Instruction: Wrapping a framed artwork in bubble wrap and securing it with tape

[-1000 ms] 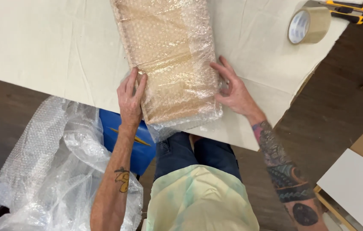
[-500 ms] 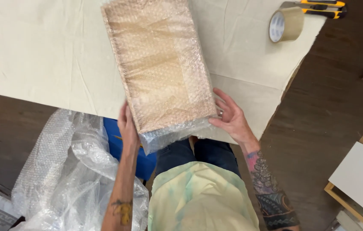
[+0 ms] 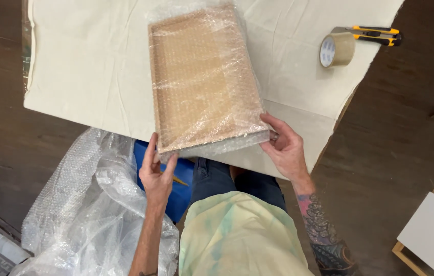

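Nearest the camera, a pale yellow-green shirt (image 3: 237, 235) and dark trousers (image 3: 237, 179) are seen, with a large heap of loose bubble wrap (image 3: 79, 214) lying on the dark floor (image 3: 390, 153) at the left. Partly hidden behind that heap, a blue object (image 3: 181, 179) is glimpsed; what it is cannot be told from this view.

Just beyond, one flat brown parcel wrapped in bubble wrap (image 3: 201, 82) is held by its near edge. The left hand (image 3: 156, 171) is closed on the near left corner, thumb on one side and fingers on the other. The right hand (image 3: 286, 148) is closed on the near right corner, where the loose end of the wrap appears to be pinched. The parcel rests over a cream cloth (image 3: 84, 66) spread on the table, with its near end overhanging the cloth's edge.

Compared with a second ago, the parcel has been turned a little, so that its long side now runs more squarely away from the person, and the hands have been shifted from its sides to its near corners. It is judged from this that the wrap's open end is being gathered at the near edge for closing.

At the far right, one roll of brown tape (image 3: 336, 49) stands on the cloth, and one yellow and black utility knife (image 3: 372, 35) lies just beyond it, touching or nearly so. At the right edge, a white board in a wooden frame (image 3: 431, 235) is partly in view.

Counted: two hands, one parcel, one tape roll, one knife, one cloth.
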